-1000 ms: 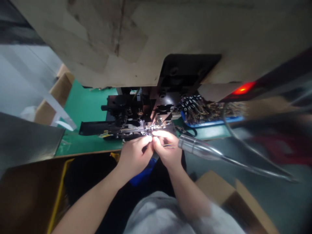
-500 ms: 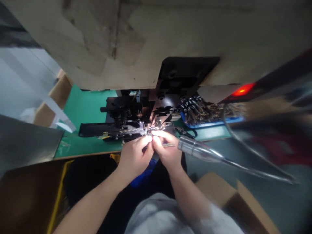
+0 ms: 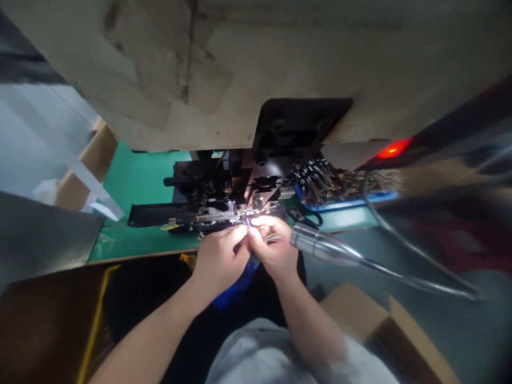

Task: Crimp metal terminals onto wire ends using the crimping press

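Note:
My left hand (image 3: 224, 253) is closed in a pinch in front of the black press (image 3: 196, 178), its fingertips on a thin purple wire (image 3: 248, 222). Right beside it, my right hand (image 3: 276, 248) is closed on a small bunch of thin wires (image 3: 273, 237), some yellow, sticking out to its right. The fingertips of both hands nearly meet at the brightly lit tooling. A strip of small metal terminals (image 3: 214, 216) runs along the press from the left up to that spot. Fingers hide the wires' far ends.
A metal gooseneck lamp (image 3: 320, 244) reaches in close to my right hand. Behind it are black-handled scissors (image 3: 306, 217) and a blue tray (image 3: 348, 201) with many wire bundles. The large machine housing (image 3: 224, 74) overhangs the work. An open cardboard box (image 3: 352, 306) stands below right.
The right index finger has lifted and parted slightly from the thumb, and the purple wire now shows between the hands. The left hand has barely moved.

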